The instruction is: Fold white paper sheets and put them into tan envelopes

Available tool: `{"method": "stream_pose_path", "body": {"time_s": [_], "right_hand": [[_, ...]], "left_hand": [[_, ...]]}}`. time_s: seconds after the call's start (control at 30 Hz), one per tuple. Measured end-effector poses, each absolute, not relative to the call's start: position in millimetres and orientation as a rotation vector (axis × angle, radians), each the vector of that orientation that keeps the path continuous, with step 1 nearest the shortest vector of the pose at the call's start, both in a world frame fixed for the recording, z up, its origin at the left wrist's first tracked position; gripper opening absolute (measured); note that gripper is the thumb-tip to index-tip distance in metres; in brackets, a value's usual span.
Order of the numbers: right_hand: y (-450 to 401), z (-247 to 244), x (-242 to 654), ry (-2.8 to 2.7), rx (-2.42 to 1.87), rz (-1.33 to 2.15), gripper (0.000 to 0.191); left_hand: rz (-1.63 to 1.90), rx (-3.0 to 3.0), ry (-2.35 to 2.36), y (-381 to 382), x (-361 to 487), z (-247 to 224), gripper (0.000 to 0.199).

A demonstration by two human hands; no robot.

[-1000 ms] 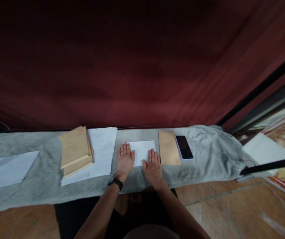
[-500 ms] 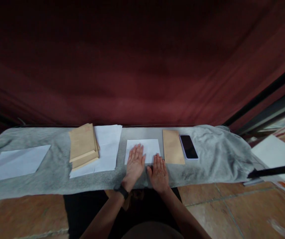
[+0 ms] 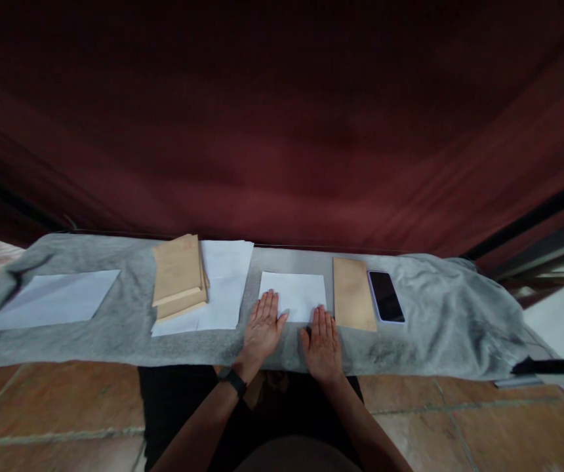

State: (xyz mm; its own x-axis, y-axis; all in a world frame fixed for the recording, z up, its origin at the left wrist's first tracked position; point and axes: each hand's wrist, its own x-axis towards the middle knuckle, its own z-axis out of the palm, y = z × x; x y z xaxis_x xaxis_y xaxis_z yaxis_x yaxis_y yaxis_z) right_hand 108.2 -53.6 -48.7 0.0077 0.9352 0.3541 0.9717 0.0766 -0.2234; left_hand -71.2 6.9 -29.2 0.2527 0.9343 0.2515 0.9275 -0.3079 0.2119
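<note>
A folded-size white sheet of paper (image 3: 298, 295) lies flat in front of me on the grey cloth. My left hand (image 3: 262, 330) rests palm down over its near left corner, fingers stretched out. At the near right corner, my right hand (image 3: 323, 342) lies flat too, its fingertips on the paper's edge. Just right of the sheet is a brown envelope (image 3: 354, 294), close to my right fingers but apart from them. Left of my hands, a pile of brown envelopes (image 3: 178, 270) sits partly over a stack of larger white sheets (image 3: 226, 288).
A phone (image 3: 385, 297) with a dark screen lies right of the single envelope. Another white sheet (image 3: 58, 298) is at the far left. Grey cloth (image 3: 439, 321) covers the narrow table, bunched at the right. A dark red curtain (image 3: 282, 164) hangs behind.
My left hand has slid left and nearer on the sheet, from its middle to its near left corner. My right hand stays by the near right corner. The whole view has shifted slightly.
</note>
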Motion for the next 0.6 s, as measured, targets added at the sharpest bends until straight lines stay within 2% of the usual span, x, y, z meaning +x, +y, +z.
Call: {"method": "stream_pose_path", "body": {"time_s": [0.23, 0.43, 0.6], "right_hand": [[-45.6, -39.9, 107.2, -1.965, -1.888, -0.046, 0.060], [16.4, -24.3, 95.4, -2.062, -1.768, 0.177, 0.056], [58.2, -31.4, 102.5, -2.115, -1.796, 0.136, 0.051]], "left_hand": [[0.501, 2.361, 2.044, 7.4, -69.8, -22.8, 0.061], [0.346, 2.471, 1.756, 40.7, -32.2, -14.9, 0.054], [0.301, 2.458, 1.810, 62.5, -38.5, -19.9, 0.054]]}}
